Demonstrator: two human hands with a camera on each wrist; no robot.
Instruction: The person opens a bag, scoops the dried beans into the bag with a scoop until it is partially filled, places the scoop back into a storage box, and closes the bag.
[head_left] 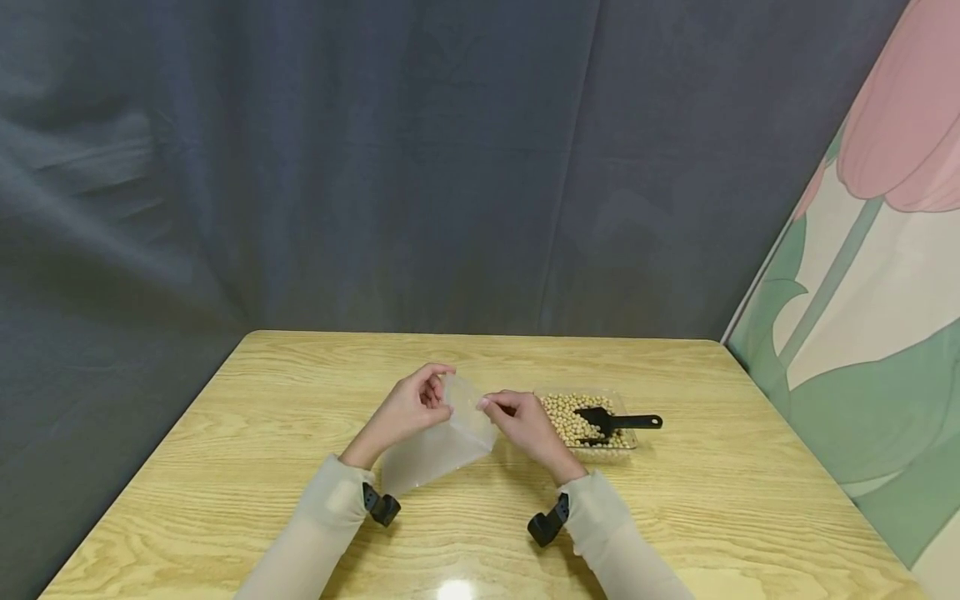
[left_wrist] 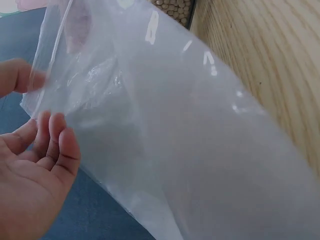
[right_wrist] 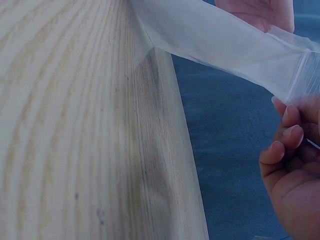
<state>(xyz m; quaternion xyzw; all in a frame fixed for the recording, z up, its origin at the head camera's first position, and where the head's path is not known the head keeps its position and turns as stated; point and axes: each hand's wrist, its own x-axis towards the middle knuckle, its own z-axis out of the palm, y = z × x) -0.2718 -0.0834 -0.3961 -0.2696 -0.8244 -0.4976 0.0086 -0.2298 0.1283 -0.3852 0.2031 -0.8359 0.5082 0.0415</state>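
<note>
Both hands hold a translucent zip-lock plastic bag (head_left: 431, 461) by its mouth, over the middle of the table. My left hand (head_left: 405, 412) grips one side of the mouth, its thumb and index finger spread apart at the edge. In the left wrist view the bag (left_wrist: 170, 115) slants down from the left hand (left_wrist: 32, 175), and a zip strip runs along its top. The right hand (head_left: 528, 423) pinches the opposite corner between thumb and fingers. The right wrist view shows the right hand (right_wrist: 297, 167) with curled fingers at the zip edge.
A clear plastic box (head_left: 606, 454) of pale round beans (head_left: 562, 414) stands right beside the right hand. A black scoop (head_left: 600, 420) lies in the beans, its handle sticking out to the right. Beyond the wooden table (head_left: 300, 375) hangs a dark curtain (head_left: 420, 167).
</note>
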